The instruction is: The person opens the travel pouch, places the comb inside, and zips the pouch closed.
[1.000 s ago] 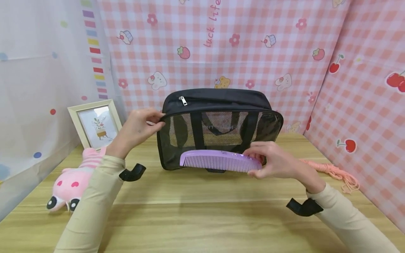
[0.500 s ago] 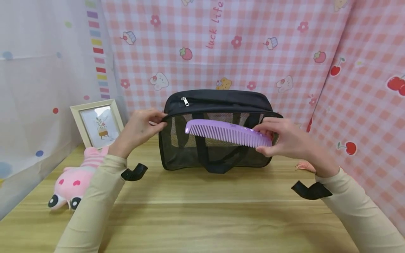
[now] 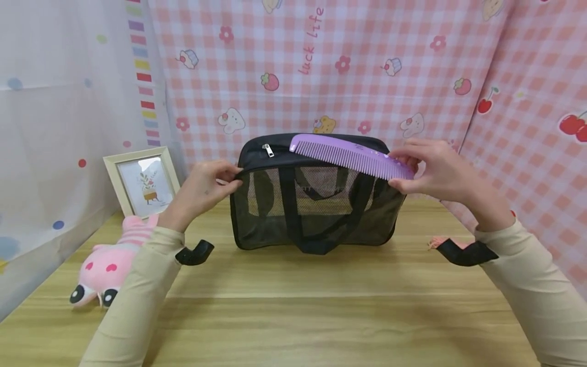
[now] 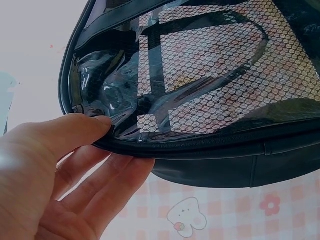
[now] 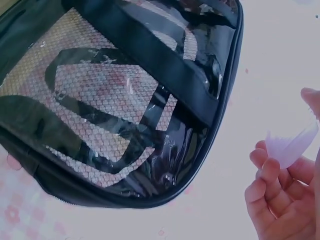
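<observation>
A black bag point(image 3: 270, 229) with a see-through front, mesh back and dark straps stands upright on the wooden table. My left hand point(image 3: 204, 186) pinches its upper left corner; in the left wrist view the thumb point(image 4: 87, 127) lies on the clear front and the fingers behind the edge. With my right hand point(image 3: 435, 168) I grip the right end of a purple comb point(image 3: 339, 148), teeth pointing down. The comb is held in front of the bag's top edge, its left end near the silver zipper pull point(image 3: 268, 150). In the right wrist view only part of the comb point(image 5: 290, 147) shows.
A pink plush toy point(image 3: 103, 262) lies at the left, partly behind my left sleeve. Behind it leans a cream picture frame point(image 3: 116, 176). Pink cord point(image 3: 437, 242) shows at the right, mostly hidden by my right wrist band. Checked cloth point(image 3: 284, 51) hangs behind the bag.
My right hand has raised the comb from low in front of the bag to its top edge and moved it rightward. The left hand keeps its pinch on the bag's corner.
</observation>
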`<state>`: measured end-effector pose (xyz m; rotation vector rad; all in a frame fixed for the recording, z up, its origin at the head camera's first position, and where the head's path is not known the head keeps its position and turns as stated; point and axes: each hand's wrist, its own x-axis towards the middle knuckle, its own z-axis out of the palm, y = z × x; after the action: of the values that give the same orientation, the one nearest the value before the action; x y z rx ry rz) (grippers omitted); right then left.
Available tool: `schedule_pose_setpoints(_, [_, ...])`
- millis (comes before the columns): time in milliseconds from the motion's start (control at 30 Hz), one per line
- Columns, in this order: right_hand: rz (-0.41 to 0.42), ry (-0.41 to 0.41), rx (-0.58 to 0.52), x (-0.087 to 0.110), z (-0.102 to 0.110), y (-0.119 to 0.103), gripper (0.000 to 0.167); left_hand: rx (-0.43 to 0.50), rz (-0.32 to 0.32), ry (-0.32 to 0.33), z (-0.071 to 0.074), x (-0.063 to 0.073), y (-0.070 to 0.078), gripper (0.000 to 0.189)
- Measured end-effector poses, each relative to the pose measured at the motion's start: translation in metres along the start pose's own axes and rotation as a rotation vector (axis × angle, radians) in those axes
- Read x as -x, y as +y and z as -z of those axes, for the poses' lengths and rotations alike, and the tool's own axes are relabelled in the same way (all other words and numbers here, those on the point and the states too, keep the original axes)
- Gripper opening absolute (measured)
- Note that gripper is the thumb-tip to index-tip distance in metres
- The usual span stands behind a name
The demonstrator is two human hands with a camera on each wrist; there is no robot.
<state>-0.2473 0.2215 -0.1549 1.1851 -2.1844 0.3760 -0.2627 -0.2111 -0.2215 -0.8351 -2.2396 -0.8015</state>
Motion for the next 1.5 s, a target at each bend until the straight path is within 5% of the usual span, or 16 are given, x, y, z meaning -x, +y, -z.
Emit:
schedule_pose_setpoints(433, [0.016,-0.063,0.087,-0.009,0.007,0.019,0.040,-0.002,0.032,-0.005,0.000,0.001,0.001,0.014])
schedule_pose_setpoints(1200, [-0.085,-0.143,0.144,-0.018,0.014,0.034,0.048,0.013,0.038,0.000,0.001,0.000,0.001,0.014])
schedule_pose_setpoints(1500, [-0.006,-0.180,0.175,-0.034,0.006,0.033,0.044,0.004,0.041,-0.010,0.001,0.002,0.000,0.015])
